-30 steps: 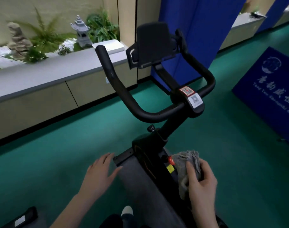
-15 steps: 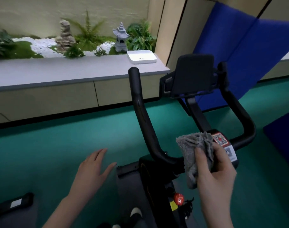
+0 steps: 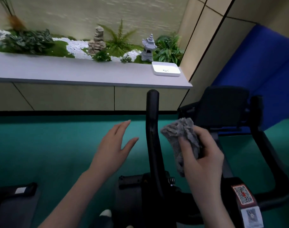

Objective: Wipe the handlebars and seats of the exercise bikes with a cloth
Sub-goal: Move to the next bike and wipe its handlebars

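Head view: black curved left handlebar bar [image 3: 151, 129] upright at centre; just right of it, right hand [image 3: 204, 155] clenched around a crumpled grey fluffy cloth [image 3: 181, 137] — near the bar, not clearly touching; left of the bar, left hand [image 3: 114, 145] flat, fingers spread, empty, above teal floor [image 3: 41, 145].

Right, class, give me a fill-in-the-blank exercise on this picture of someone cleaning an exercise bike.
1. The grey cloth is held in the person's ____ hand.
2. The left hand is open and holds ____.
3. The cloth is to the ____ of the upright left handlebar.
4. The white tray sits on the ledge beside a small stone ____.

Missing words: right; nothing; right; lantern.
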Demonstrator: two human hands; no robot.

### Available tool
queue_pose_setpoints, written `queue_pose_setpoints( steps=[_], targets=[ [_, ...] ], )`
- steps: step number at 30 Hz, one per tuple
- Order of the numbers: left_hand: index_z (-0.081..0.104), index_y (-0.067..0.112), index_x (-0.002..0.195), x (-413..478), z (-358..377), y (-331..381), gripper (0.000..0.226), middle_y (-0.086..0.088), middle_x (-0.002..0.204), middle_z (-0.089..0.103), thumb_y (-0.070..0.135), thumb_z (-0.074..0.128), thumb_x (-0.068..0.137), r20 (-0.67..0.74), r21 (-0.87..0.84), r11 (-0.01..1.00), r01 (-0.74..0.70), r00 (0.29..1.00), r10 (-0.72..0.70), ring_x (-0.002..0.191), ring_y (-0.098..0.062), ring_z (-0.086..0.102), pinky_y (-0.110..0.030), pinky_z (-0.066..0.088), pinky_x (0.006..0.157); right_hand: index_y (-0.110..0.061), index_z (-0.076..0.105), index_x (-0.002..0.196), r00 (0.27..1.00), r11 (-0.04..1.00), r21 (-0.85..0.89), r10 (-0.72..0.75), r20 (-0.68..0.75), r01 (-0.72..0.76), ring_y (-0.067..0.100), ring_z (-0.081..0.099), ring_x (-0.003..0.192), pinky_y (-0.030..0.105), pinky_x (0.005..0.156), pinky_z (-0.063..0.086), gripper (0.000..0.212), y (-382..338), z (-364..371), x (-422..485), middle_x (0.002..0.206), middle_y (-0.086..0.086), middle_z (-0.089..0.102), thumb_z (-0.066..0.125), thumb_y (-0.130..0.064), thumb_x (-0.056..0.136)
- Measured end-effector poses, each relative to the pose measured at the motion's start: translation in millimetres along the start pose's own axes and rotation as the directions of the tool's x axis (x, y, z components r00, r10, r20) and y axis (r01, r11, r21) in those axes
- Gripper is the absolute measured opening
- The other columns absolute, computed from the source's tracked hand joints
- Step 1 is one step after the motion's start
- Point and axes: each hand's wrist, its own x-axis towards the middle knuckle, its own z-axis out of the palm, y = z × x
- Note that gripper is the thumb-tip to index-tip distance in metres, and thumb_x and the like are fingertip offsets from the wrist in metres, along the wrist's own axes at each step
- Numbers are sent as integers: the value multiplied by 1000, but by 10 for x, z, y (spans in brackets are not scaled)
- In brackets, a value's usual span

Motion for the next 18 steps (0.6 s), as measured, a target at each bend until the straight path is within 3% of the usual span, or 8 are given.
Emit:
queue_pose_setpoints(
  steps=[4, 7, 12, 16, 18],
  targets=[
    [38, 29, 140, 424, -54, 181, 63, 11, 136, 46, 60, 40, 86, -22, -158, 984, -78, 997, 76, 122, -5, 45, -23, 37, 99, -18, 64, 97, 979, 979, -56, -199, -43, 197, -4, 56, 77, 12, 69, 42, 18, -192, 244, 488, 85, -12, 62, 62, -5, 86],
    [43, 29, 136, 675, -87, 303, 58, 13, 131, 52, 55, 50, 85, -27, -312, 945, -98, 995, 95, 115, 0, 49, -26, 43, 98, -13, 65, 98, 963, 954, -158, -266, -43, 256, 7, 57, 78, 19, 69, 43, 13, -266, 465, 877, 84, -3, 62, 60, -8, 87],
    [53, 26, 122, 877, -67, 377, 45, 11, 113, 62, 15, 70, 82, 23, -601, 799, 6, 1000, 10, 97, -4, 61, -24, 53, 80, -7, 65, 101, 948, 855, -417, -235, 215, 307, 23, 54, 95, 19, 74, 31, 17, -209, 835, 1336, 95, 4, 63, 60, -4, 85],
    [53, 27, 112, 898, -33, 346, 47, 10, 103, 62, 1, 72, 77, 82, -767, 636, 87, 996, -38, 87, -12, 63, -19, 53, 69, -19, 65, 100, 905, 859, -410, -130, 406, 307, 13, 53, 90, 12, 68, 35, 31, -195, 778, 1387, 83, -19, 56, 53, 2, 80],
    [53, 23, 113, 909, -25, 326, 49, 9, 101, 61, -2, 73, 76, 108, -803, 585, 112, 993, -42, 83, -10, 61, -19, 52, 69, -20, 65, 102, 886, 856, -401, -129, 446, 326, 8, 52, 92, 7, 74, 35, 38, -218, 703, 1353, 85, -28, 51, 52, 6, 78]
  ],
)
